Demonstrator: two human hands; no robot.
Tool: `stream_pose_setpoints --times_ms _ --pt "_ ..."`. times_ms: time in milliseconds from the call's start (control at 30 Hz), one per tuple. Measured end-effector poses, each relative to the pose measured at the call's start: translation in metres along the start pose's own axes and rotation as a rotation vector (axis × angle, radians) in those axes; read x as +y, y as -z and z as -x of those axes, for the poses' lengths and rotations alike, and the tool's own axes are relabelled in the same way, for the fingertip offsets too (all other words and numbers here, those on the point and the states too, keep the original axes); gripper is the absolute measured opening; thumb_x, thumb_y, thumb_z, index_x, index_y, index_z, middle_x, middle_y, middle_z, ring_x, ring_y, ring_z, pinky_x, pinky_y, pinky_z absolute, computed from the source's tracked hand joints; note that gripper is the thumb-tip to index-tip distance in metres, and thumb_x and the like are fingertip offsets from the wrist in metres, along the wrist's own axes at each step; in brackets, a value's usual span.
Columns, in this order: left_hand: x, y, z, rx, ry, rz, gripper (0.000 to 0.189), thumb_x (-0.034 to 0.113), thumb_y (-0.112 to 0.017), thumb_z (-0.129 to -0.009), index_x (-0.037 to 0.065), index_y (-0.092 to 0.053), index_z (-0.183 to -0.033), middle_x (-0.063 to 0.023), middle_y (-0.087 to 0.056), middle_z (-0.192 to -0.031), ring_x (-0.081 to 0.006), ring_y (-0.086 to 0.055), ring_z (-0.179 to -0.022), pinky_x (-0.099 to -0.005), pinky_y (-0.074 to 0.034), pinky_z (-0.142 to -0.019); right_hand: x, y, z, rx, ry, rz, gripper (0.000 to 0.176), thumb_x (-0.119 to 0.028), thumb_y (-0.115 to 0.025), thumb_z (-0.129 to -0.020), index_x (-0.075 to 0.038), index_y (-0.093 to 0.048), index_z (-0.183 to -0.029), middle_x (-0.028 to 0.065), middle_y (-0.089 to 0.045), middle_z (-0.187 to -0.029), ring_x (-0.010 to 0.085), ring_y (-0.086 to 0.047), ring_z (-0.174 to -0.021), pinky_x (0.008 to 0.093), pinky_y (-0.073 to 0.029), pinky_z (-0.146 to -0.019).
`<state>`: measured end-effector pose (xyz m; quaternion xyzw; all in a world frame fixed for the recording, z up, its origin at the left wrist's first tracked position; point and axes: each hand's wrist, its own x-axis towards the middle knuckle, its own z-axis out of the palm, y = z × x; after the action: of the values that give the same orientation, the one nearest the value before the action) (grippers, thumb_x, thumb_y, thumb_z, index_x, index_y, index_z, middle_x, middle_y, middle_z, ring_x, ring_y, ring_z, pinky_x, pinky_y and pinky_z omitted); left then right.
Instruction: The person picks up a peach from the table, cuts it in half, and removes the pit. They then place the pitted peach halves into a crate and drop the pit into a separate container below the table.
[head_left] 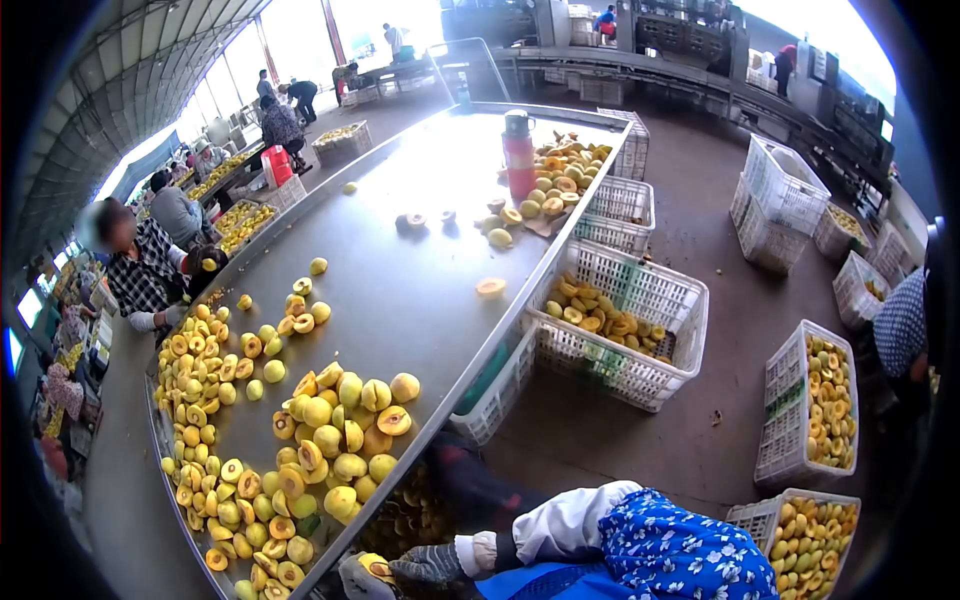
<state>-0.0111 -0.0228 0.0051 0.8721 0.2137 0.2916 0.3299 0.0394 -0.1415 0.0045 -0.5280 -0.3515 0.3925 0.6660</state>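
Head view: at 6 o'clock the right hand (430, 565), in a dark patterned glove with a white sleeve cover behind it, reaches leftward across the body, its fingers curled. Whether its grip is together or apart cannot be told. Just at its 9 o'clock the left hand (352, 582), in a grey glove, is cut off by the frame edge. A peach half (378, 567) rests against it, cut face up, and whether that grip is clamped on it is unclear.

Both hands sit below the near edge of the long metal worktop (400, 270). A heap of whole and halved peaches (330, 440) lies on it at 11 o'clock from the hands. Far along, at 12 o'clock, stands a red flask (518, 155) beside more fruit. A person in a checked shirt (145, 270) works at the far side, at 10 o'clock.

At 1 o'clock a white crate (660, 300) beside the worktop holds peach halves. Two more crates at 3 o'clock (780, 380) and 4 o'clock (755, 515) hold halves as well.
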Motion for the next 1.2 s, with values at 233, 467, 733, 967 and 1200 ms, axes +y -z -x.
stream_pose_setpoints --times_ms 233,467,733,967,1200 --pt "-0.002 0.0 0.008 -0.018 -0.063 -0.106 0.043 0.037 -0.051 -0.087 0.004 -0.048 -0.113 -0.0149 -0.05 -0.12 -0.0326 -0.047 -0.11 -0.0466 -0.036 -0.095 0.076 -0.011 -0.026 0.132 0.17 0.059 0.063 -0.056 -0.033 -0.092 0.001 -0.062 -0.09 0.0176 -0.062 -0.078 0.0285 -0.058 -0.074 0.0372 -0.044 -0.069" --pt "-0.001 -0.003 0.012 -0.054 -0.12 -0.219 0.048 0.038 -0.054 -0.086 0.004 -0.044 -0.119 -0.0153 -0.048 -0.125 -0.0338 -0.044 -0.114 -0.049 -0.033 -0.098 -0.001 0.01 -0.023 0.019 -0.381 0.03 0.072 -0.065 -0.042 -0.085 0.002 -0.06 -0.105 0.0157 -0.065 -0.087 0.0257 -0.059 -0.076 0.0358 -0.044 -0.074" --pt "-0.001 -0.001 0.019 -0.097 -0.171 -0.332 0.055 0.039 -0.057 -0.085 0.005 -0.04 -0.125 -0.0158 -0.045 -0.13 -0.0352 -0.041 -0.12 -0.0518 -0.031 -0.101 -0.021 0.024 -0.007 -0.072 -0.188 0.307 0.055 -0.05 -0.047 -0.089 -0.001 -0.056 -0.111 0.0148 -0.064 -0.095 0.0273 -0.059 -0.087 0.0365 -0.046 -0.079" --pt "-0.007 -0.006 0.027 -0.161 -0.239 -0.514 0.061 0.04 -0.06 -0.084 0.006 -0.037 -0.13 -0.0162 -0.042 -0.135 -0.0364 -0.039 -0.124 -0.0542 -0.028 -0.104 -0.013 0.026 0.007 0.011 0.032 0.231 0.042 -0.035 -0.052 -0.09 -0.004 -0.051 -0.119 0.0178 -0.063 -0.1 0.0301 -0.058 -0.097 0.0368 -0.044 -0.085" --pt "0.068 0.014 0.006 -0.021 -0.349 -0.243 0.03 0.031 -0.049 -0.091 0.006 -0.055 -0.107 -0.0107 -0.056 -0.095 -0.0261 -0.057 -0.08 -0.0407 -0.048 -0.081 -0.056 0.077 -0.001 0.424 0.282 0.572 0.024 -0.027 -0.054 -0.09 -0.005 -0.062 -0.095 0.016 -0.061 -0.082 0.0346 -0.059 -0.075 0.0368 -0.049 -0.066"
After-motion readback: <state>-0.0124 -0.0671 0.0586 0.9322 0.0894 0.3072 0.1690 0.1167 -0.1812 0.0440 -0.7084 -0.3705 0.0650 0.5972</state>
